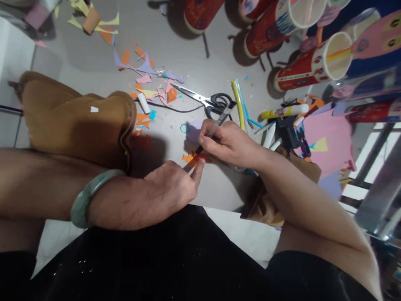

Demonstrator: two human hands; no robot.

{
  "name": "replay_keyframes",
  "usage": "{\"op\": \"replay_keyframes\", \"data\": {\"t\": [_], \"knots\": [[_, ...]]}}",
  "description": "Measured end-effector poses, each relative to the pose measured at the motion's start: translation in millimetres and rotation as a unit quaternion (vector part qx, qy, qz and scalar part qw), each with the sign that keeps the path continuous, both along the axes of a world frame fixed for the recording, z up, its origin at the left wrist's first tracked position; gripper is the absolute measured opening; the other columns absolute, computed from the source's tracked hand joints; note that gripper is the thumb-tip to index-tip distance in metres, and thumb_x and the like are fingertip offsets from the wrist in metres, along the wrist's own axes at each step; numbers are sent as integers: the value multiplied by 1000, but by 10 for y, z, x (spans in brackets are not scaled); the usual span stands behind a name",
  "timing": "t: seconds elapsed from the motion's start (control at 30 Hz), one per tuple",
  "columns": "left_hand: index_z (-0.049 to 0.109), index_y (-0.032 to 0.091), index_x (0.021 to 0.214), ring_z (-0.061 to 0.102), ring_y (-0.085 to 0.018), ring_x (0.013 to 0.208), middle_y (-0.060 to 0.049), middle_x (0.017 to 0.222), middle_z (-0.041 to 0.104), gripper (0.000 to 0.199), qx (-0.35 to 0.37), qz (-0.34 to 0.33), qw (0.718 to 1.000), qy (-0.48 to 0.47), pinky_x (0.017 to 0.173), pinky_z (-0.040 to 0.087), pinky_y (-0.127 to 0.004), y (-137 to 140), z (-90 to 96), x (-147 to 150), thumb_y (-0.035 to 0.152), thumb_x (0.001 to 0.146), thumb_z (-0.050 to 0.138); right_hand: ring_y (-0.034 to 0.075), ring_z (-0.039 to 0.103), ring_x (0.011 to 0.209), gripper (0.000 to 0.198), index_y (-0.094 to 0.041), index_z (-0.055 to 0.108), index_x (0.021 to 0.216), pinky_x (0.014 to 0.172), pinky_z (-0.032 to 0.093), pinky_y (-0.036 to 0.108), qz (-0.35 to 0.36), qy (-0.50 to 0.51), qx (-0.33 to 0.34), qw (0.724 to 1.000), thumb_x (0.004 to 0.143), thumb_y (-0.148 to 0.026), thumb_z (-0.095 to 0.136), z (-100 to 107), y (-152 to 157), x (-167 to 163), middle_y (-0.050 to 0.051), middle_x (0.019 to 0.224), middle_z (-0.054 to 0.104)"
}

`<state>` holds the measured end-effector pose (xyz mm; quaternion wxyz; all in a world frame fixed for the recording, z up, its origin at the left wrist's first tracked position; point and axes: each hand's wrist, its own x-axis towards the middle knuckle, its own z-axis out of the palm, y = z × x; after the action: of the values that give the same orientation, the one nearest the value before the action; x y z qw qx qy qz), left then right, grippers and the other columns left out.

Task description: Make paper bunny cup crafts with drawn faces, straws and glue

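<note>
My right hand is closed round a pen with a clear barrel and a black tip end, pointing down at a small red paper piece. My left hand, below a green bangle on the wrist, has its fingers curled and the index fingertip pressed on the red piece. Its thumb is hidden. Orange paper scraps lie beside that fingertip. A purple paper oval is partly covered by my right hand. Just beyond are black-handled scissors, lying partly open.
Red paper cups with paper cutouts stand at the far right. A brown cloth item lies left. Paper scraps litter the table. A yellow marker, yellow strip and pink paper are to the right.
</note>
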<state>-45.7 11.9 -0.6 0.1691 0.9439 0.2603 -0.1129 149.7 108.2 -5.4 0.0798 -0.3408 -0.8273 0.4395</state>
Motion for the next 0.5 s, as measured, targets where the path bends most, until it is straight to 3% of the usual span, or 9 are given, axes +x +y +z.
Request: {"op": "replay_keyframes", "data": {"t": [0.27,0.5], "knots": [[32,-8,159,61,-19,47,-10,65,71,80,-50,-32,995,78,45,38,-29,122,177,108,3,82,54,9,41,57,24,-21,49,75,61,33,26,44,-40,16,998,98,-26,46,0,26,-40,-5,64,49],[27,-8,161,63,-21,49,-10,67,72,81,-58,-28,995,82,46,38,-31,140,195,111,1,84,52,8,44,58,27,-20,53,78,60,33,25,9,-24,11,1000,102,-31,46,-2,-6,23,-5,68,54]]}}
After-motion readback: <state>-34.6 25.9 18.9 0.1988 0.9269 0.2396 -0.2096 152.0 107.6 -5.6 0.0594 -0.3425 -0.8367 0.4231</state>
